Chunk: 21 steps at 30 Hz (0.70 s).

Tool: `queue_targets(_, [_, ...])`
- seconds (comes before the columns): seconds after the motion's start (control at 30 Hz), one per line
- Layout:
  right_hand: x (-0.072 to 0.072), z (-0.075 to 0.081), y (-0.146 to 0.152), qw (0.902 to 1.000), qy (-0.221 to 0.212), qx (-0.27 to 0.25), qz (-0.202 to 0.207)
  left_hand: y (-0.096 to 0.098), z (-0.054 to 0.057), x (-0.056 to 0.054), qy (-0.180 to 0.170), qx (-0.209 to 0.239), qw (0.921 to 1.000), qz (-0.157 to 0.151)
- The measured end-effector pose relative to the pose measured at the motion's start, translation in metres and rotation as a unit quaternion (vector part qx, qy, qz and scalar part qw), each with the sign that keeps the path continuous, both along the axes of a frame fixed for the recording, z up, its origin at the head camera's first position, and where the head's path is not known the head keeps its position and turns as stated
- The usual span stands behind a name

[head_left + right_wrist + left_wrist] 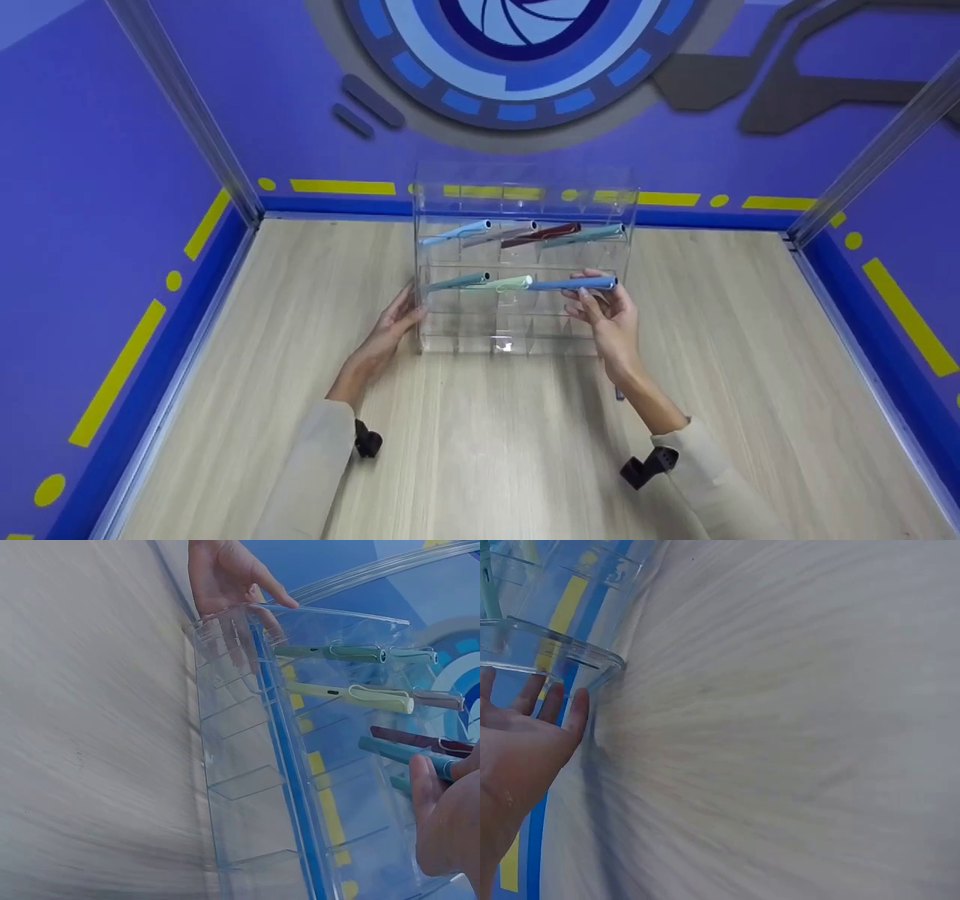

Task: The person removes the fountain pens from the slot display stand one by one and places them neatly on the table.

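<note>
A clear tiered pen rack [476, 326] stands on the table. My right hand [613, 322] pinches a blue pen [566, 284] between thumb and fingers, level with the rack's middle tier at its right. Against the rack's left side rests my left hand [390, 326], its fingers mostly straight in the left wrist view. The same tier bears a green pen [459, 281] and a pale green pen [506, 283]. Above them lie a light blue pen [456, 232], a grey pen [501, 234], a dark red pen [541, 235] and a teal pen [585, 236].
A dark pen-like tip [620, 394] shows on the wooden table [480, 450] beside my right wrist, mostly hidden by it. Blue printed panels [285, 142] enclose the table at the back and sides. The rack's lowest tier holds dividers only.
</note>
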State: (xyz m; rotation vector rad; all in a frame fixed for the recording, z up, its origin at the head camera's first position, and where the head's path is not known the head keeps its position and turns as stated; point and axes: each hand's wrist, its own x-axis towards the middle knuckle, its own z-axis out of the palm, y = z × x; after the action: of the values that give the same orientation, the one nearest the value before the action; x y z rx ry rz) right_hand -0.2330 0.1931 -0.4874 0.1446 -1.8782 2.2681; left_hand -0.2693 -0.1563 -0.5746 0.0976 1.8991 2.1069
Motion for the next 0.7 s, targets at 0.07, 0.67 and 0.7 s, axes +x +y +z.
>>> queue_targets(0.07, [0.002,0.002,0.001,1.0,0.002,-0.002,-0.003,0.001,0.002,-0.001,0.004,-0.005,1.0,-0.003])
queue_targets(0.67, [0.014,0.006,0.024,0.9986,0.023,0.047,-0.004,0.004,0.004,-0.004,-0.013,-0.005,0.9999,-0.001])
queue_targets(0.7, [0.015,0.005,0.026,0.9984,0.022,0.052,-0.004,0.004,0.005,-0.004,-0.014,-0.007,0.9999,-0.003])
